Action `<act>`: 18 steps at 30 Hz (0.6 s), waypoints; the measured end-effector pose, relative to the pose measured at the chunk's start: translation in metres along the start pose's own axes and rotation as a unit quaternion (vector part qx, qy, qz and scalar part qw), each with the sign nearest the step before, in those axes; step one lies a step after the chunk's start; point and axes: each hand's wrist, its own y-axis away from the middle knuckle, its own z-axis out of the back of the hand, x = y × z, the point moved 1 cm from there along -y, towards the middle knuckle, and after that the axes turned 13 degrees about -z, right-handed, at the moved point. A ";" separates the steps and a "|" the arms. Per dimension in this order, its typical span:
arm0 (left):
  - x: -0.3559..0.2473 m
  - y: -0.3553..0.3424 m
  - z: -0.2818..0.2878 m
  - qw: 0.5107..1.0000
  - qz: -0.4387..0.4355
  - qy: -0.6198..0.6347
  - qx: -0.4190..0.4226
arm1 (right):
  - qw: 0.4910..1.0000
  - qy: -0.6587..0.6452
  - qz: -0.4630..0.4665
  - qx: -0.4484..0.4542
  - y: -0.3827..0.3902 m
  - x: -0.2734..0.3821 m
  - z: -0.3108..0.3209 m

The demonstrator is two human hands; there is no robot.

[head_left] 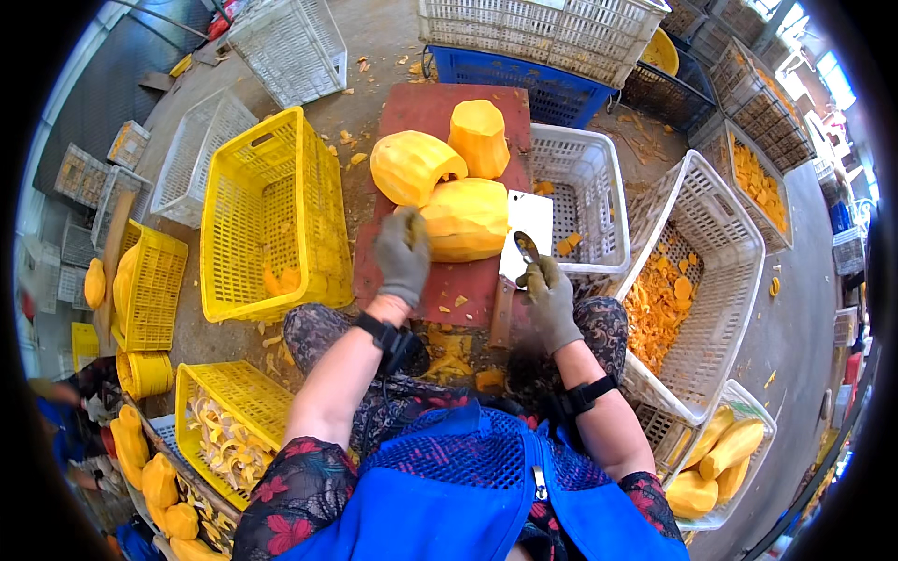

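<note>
My gloved left hand (403, 257) is curled closed at the left end of a peeled pumpkin piece (468, 220); what its fingers hold, if anything, is hidden and slightly blurred. In my gloved right hand (548, 301) is a metal spoon (527, 247), its bowl pointing up and away from me. A cleaver (529, 220) with a broad pale blade and wooden handle lies just left of that hand, on the right side of the red board (412, 107). Behind the front piece rest a hollowed peeled pumpkin piece (412, 168) and an upright one (479, 138).
A yellow crate (215, 234) stands left of the board. On the right are a white crate (613, 178) with a few pieces and a larger white crate (739, 309) holding orange scraps. A yellow crate (267, 374) of peelings sits lower left; whole peeled pumpkins (734, 447) fill a lower-right basket.
</note>
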 end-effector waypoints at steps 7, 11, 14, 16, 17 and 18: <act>-0.036 0.076 -0.019 0.941 0.168 0.269 0.116 | 0.987 -0.069 0.014 0.143 0.037 -0.020 -0.063; -0.011 0.088 -0.012 0.882 0.262 0.372 0.124 | 0.968 -0.085 -0.124 0.200 0.056 0.005 -0.066; -0.007 0.077 -0.006 0.895 0.254 0.355 0.088 | 0.973 -0.047 -0.117 0.191 0.049 -0.002 -0.064; -0.015 0.052 0.000 0.933 0.216 0.281 0.058 | 0.977 -0.037 -0.130 0.165 0.047 0.004 -0.057; -0.007 0.040 -0.003 0.954 0.176 0.240 0.024 | 0.981 -0.048 -0.129 0.136 0.047 0.011 -0.053; 0.001 0.028 -0.002 0.972 0.136 0.193 -0.014 | 0.984 -0.057 -0.128 0.113 0.045 0.016 -0.050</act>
